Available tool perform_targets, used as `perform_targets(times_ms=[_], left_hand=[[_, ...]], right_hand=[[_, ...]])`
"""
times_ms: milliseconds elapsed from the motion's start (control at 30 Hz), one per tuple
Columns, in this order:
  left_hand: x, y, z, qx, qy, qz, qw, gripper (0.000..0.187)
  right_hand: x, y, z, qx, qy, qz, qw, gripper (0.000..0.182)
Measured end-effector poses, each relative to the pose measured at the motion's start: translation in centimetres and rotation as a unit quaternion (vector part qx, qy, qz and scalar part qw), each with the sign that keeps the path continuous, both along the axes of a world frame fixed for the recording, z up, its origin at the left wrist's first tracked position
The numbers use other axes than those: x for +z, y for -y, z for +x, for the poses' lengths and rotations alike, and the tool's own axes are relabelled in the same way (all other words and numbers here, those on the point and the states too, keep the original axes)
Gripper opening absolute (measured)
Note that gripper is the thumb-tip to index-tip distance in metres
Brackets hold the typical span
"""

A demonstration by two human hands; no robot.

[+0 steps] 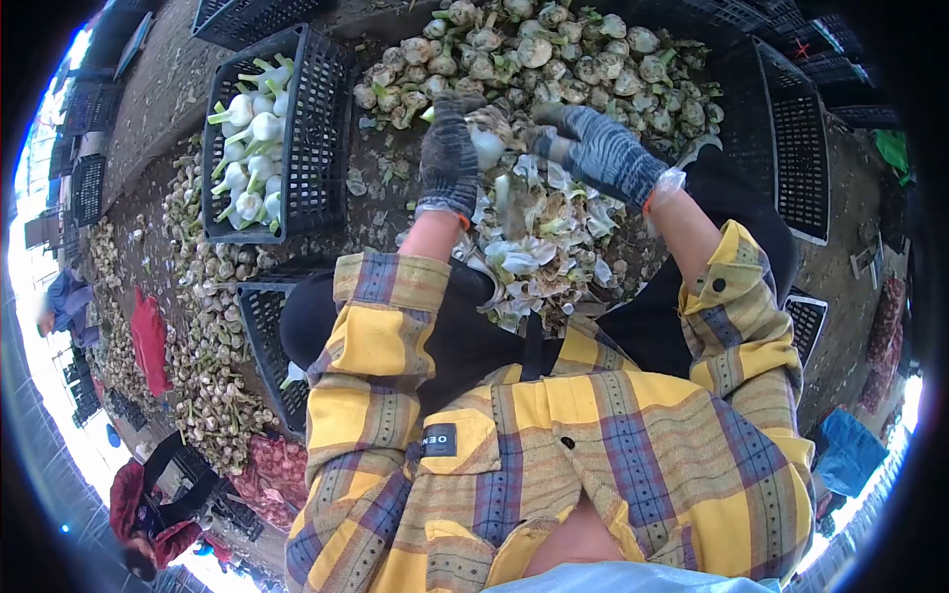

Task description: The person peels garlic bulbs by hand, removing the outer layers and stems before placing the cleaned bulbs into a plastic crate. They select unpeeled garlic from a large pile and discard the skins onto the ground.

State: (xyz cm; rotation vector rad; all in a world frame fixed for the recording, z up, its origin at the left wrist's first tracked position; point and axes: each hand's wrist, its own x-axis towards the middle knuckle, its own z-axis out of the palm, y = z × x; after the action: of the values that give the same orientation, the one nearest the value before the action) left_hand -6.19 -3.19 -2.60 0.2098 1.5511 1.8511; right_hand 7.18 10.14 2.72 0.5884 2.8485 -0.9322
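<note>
Head view: over the peel pile (539,255), a garlic bulb (487,149) is gripped, seemingly for steadiness, by curled fingers of the left hand (450,153), beside the parted-fingered right hand (605,150).

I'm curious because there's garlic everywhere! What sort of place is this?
Probably a garlic-cleaning shed or yard. There's a heap of dirty garlic, a black crate of cleaner, whiter bulbs, and lots of peeled skins on the ground.

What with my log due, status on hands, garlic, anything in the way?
Left hand gripping garlic bulb; right hand close by, contact unclear. Bulb's visible part white. Loose skins below, nothing seen blocking hands.
</note>
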Motion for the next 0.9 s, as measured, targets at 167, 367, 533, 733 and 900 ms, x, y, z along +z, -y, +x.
perform_targets(times_ms=[167, 367, 533, 733, 900], left_hand=[[1.8, 0.2, 2.2, -0.118, -0.384, -0.086, 0.912, 0.053], [2.4, 0.6, 2.3, -0.138, -0.324, -0.119, 0.928, 0.055], [2.0, 0.9, 2.0, -0.149, -0.417, -0.128, 0.887, 0.052], [3.2, 0.7, 2.3, -0.171, -0.546, -0.154, 0.805, 0.047], [2.0, 0.8, 2.1, -0.181, -0.477, -0.126, 0.851, 0.047]], right_hand=[[0.7, 1.0, -1.2, -0.162, 0.036, -0.373, 0.913, 0.051], [1.1, 1.1, -0.7, -0.164, 0.015, -0.439, 0.883, 0.041], [0.0, 0.9, -0.6, -0.179, 0.020, -0.438, 0.881, 0.042], [1.7, 1.9, -1.2, -0.239, 0.085, -0.478, 0.841, 0.044], [1.1, 1.6, -0.9, -0.231, 0.063, -0.523, 0.818, 0.034]])
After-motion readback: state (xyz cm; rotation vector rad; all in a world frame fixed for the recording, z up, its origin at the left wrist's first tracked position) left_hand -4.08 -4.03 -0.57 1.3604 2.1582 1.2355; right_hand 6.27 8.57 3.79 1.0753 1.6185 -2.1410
